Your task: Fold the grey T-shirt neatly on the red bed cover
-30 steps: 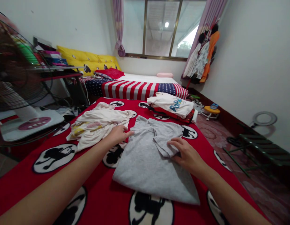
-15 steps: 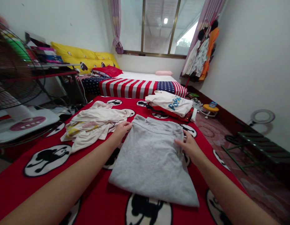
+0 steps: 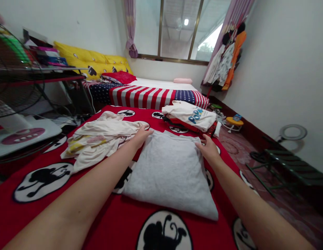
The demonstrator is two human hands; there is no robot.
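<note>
A folded light-grey garment (image 3: pixel 169 170) lies on the red cloth with black monkey figures in white ovals; its exact kind does not show. At its far left corner, my left hand (image 3: pixel 143 136) pinches the edge between thumb and fingers. My right hand (image 3: pixel 208 148) holds the far right corner the same way. The near part of the garment rests on the cloth. Left of my left hand is a loose heap of cream clothing (image 3: pixel 106 126) with a yellow patch. Beyond my right hand, a white printed T-shirt (image 3: pixel 191 114) tops a stack of folded clothes.
The red cloth (image 3: pixel 104 222) spreads under everything here. A fan (image 3: pixel 28 133) and a cluttered desk (image 3: pixel 59 74) stand at left. Behind is a bed with a striped cover (image 3: pixel 145 95). To the right are a yellow stool (image 3: pixel 234 121) and a dark green rack-like bench (image 3: pixel 291 163).
Both hands have moved slightly away from me with the garment's far edge. That edge looks smoother, and the near edge has shifted a little farther off. The view has tilted slightly.
</note>
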